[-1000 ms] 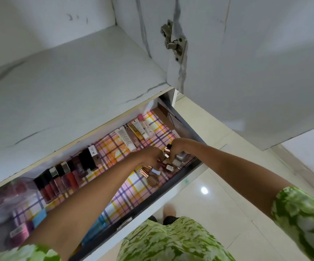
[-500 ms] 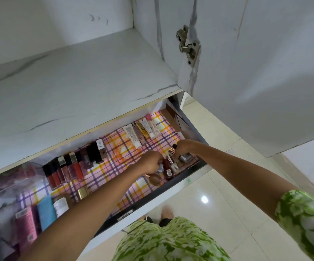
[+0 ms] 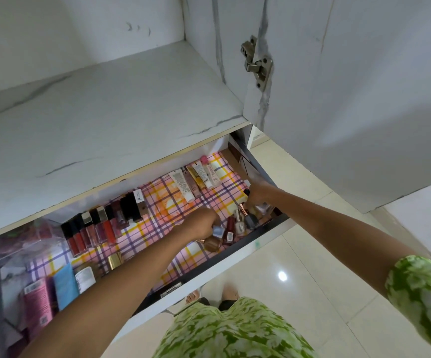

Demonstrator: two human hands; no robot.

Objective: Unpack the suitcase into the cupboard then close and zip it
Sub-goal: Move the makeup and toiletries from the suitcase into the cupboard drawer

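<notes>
Down in the open drawer of the cupboard, my left hand curls round a small silver-capped bottle while my right hand pinches among the nail polish bottles on the checked liner.

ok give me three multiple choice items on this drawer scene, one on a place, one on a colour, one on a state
1. Where do the nail polish bottles lie in the drawer?
A. front right corner
B. back left corner
C. on the shelf

2. What colour is the person's sleeve?
A. blue
B. green and white
C. red

3. The cupboard door is
A. open
B. shut
C. missing

Answers: 1 A, they cluster by the right hand and left hand; 2 B, leafy green print; 3 A, swung out on its hinge.
</notes>
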